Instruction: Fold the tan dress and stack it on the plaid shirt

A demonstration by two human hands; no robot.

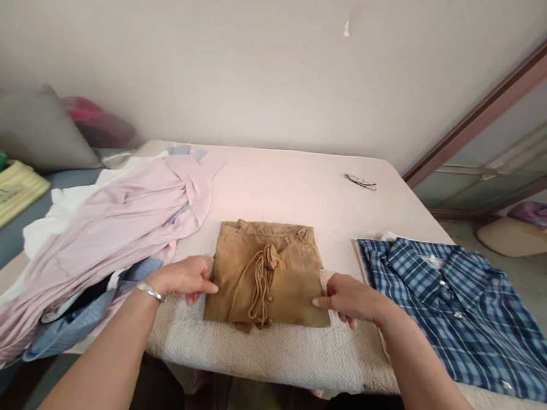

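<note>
1. A folded tan top [270, 275] lies at the centre of the view on a cream quilted tabletop [275, 346], neck frill toward 12 o'clock, its drawstring tie running down the front toward 6 o'clock.
2. The left hand [182, 278] sits at 9 o'clock of the tan top, its grip pinching the garment's left edge between thumb and fingertips. A silver bangle [150, 291] circles that wrist.
3. The right hand [351, 298] sits at 3 o'clock of the tan top, its grip closed on the right edge, thumb on the cloth and fingers curled under.
4. Both forearms come in from 6 o'clock, one on each side of the garment.
5. At 9 to 10 o'clock of the tan top lies a loose heap of clothes: a pale pink shirt [117, 221] on top, a light blue garment [79, 323] under its near end, and white cloth [57, 218] at its far side.
6. At 3 o'clock, just beyond the right hand, a blue plaid shirt [461, 300] lies folded with its collar toward 12 o'clock, near the tan top but not touching it.
7. A pair of spectacles [361, 182] rests at 1 o'clock, well apart from the garments, near the far edge of the tabletop.
8. At far 9 o'clock, off the tabletop, stand a grey cushion [34, 128] and a pale yellow box [5, 197].
</note>
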